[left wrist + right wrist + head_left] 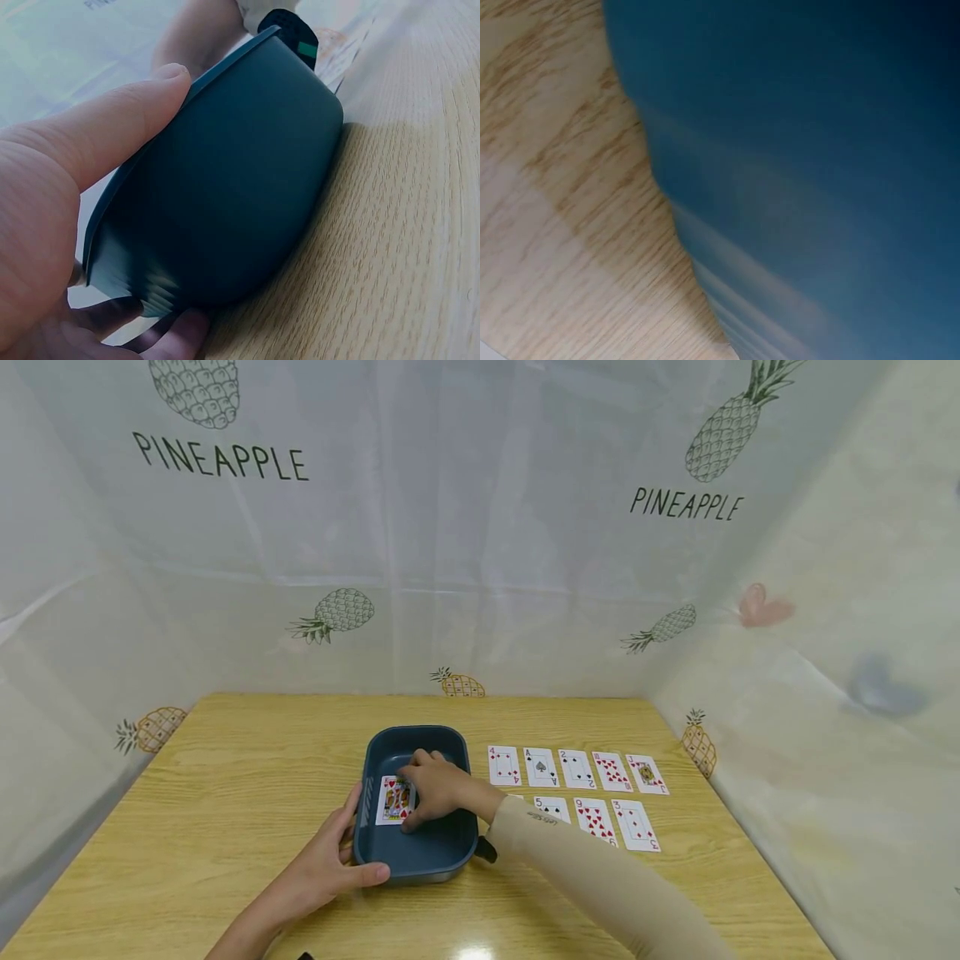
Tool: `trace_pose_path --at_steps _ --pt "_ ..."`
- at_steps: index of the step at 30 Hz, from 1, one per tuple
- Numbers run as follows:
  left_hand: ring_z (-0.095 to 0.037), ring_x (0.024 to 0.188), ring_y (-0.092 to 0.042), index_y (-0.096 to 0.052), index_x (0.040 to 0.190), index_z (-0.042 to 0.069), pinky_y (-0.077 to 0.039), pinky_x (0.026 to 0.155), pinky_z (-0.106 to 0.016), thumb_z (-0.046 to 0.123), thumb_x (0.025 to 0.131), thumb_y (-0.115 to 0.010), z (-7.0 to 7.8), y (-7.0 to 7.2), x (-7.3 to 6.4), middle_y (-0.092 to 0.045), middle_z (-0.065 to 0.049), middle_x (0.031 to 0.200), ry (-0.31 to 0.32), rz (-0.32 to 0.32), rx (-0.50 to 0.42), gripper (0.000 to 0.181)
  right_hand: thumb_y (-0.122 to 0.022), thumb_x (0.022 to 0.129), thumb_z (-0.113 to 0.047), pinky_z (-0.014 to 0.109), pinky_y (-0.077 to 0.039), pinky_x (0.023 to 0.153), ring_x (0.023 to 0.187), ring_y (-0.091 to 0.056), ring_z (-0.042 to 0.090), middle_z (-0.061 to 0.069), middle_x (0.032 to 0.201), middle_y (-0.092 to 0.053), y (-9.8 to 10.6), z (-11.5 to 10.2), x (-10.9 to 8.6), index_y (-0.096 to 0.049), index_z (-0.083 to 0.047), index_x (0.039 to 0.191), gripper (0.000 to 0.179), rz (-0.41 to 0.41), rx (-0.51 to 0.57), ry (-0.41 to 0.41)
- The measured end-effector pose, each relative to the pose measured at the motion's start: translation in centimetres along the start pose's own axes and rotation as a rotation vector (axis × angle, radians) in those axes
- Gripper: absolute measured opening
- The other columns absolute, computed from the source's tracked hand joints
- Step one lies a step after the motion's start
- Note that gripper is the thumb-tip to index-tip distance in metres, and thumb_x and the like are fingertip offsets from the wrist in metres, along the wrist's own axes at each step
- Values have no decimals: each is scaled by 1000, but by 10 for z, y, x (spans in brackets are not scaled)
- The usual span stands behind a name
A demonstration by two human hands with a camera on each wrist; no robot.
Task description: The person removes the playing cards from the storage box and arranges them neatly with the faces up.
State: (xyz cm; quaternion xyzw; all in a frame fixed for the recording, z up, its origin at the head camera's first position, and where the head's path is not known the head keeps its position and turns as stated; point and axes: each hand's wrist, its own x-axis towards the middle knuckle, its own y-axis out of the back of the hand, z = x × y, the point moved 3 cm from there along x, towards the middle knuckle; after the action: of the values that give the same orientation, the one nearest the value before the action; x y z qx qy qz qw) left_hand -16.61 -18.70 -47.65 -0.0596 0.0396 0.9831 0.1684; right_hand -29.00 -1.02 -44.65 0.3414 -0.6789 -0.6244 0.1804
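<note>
A dark blue plastic tub (418, 858) stands on the table. My left hand (318, 864) holds it from the left, thumb along the near rim and the other fingers against the side wall. The left wrist view shows this hand (97, 135) spread around the tub's outer wall (225, 172). Inside the tub lies a face card of hearts (392, 800). My right hand (442, 789) reaches in from the right and pinches that card by its far and near edges. In the right wrist view the tub wall (780, 187) fills most of the picture and hides the fingers.
To the right of the tub, playing cards lie face up in two rows, among them a four of diamonds (504, 766), an ace of spades (540, 767) and a three of diamonds (636, 825). My right forearm overlaps the near row. A pineapple-print curtain (480, 527) surrounds the wooden table (225, 777).
</note>
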Motion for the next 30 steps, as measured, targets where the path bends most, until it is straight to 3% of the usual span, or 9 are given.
trace_pose_path --at_steps 11,23,30 --pt "-54 148 -40 11 171 22 -60 99 -33 13 94 -84 -2 1 0 2 -30 168 -2 -8 -2 122 -89 83 -53 26 -49 91 104 -46 14 3 139 -54 2 -1 -1 -62 -18 148 79 6 20 0" --pt "-52 148 -42 8 171 23 -60 99 -34 14 94 -84 -2 1 1 1 -28 168 5 6 -2 121 -92 83 -44 27 -51 102 114 -53 17 7 139 -55 12 3 -5 -59 -15 151 81 15 83 43" --pt "-53 148 -42 8 172 23 -60 99 -35 16 93 -85 -1 1 0 2 -29 169 12 20 11 122 -92 84 -39 27 -52 102 114 -54 17 9 139 -55 34 5 -22 -56 -10 153 83 67 143 112"
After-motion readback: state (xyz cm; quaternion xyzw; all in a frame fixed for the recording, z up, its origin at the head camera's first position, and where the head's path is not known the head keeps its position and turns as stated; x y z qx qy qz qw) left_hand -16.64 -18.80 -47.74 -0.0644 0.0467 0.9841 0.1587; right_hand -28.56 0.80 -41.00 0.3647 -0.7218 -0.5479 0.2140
